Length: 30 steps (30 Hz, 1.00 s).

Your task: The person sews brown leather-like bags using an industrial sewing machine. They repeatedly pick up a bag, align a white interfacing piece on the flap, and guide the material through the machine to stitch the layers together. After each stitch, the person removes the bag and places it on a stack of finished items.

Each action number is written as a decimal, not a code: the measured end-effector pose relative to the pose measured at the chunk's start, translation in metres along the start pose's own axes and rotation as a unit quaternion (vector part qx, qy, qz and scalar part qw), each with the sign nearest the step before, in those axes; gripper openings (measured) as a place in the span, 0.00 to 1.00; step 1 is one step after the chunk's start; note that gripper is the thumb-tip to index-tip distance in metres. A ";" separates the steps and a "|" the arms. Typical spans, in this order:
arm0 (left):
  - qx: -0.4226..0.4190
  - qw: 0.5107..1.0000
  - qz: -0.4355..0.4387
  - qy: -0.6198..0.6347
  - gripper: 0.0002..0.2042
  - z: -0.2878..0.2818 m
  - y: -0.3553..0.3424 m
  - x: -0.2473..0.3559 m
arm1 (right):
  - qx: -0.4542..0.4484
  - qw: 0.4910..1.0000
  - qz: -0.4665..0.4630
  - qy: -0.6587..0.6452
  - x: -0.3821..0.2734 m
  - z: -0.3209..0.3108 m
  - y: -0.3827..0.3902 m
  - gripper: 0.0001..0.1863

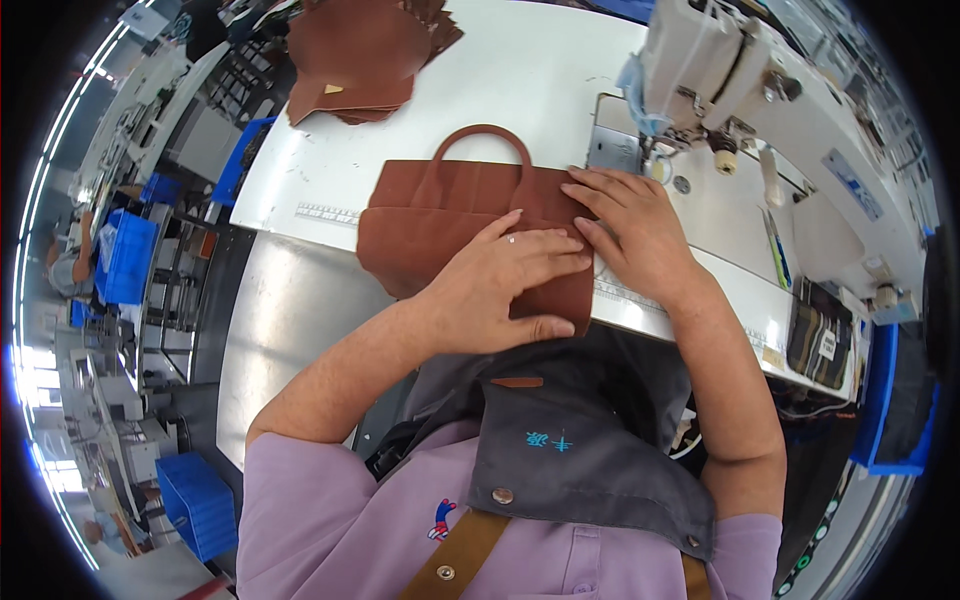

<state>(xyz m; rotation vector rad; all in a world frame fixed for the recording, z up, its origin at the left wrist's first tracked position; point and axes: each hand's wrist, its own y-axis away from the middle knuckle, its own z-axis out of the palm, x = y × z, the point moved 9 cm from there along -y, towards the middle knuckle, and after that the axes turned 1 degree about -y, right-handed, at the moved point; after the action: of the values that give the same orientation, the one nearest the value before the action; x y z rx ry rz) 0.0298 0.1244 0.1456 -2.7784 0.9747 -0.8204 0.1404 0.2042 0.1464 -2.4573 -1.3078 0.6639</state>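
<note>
A reddish-brown leather handbag piece point(450, 235) with an arched handle point(482, 130) lies at the front edge of the white table, its lower part hanging over. My left hand point(495, 275) rests across its right half, fingers stretched out and thumb apart, with a ring on one finger. At the piece's upper right edge, my right hand point(630, 230) lies with fingers spread, its fingertips pressing on the leather. Both hands are open. Whatever is beneath the palms is hidden.
A white sewing machine point(735, 90) stands at the right, its needle area just beyond my right hand. Brown leather pieces point(350, 95) are stacked at the far left of the table point(540, 60). A ruler strip point(325, 213) runs along the front edge. Blue bins point(128, 258) stand at the left.
</note>
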 end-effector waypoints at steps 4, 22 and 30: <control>0.177 0.980 -0.071 -0.054 0.31 -0.050 0.005 -0.061 | -0.017 1.000 0.006 0.013 -0.003 -0.001 -0.003 0.21; 0.326 0.893 -0.254 -0.179 0.15 -0.077 0.075 -0.143 | -0.040 0.996 0.064 -0.037 0.025 0.002 0.005 0.20; 0.365 0.849 -0.381 0.005 0.13 -0.118 0.159 -0.150 | -0.045 0.997 0.064 -0.022 0.022 0.002 0.007 0.19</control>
<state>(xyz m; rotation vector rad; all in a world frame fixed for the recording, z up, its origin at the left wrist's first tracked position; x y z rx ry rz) -0.2173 0.0992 0.1381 -2.3683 -0.4685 -0.9870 0.1552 0.2191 0.1357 -2.6320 -1.2292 0.7082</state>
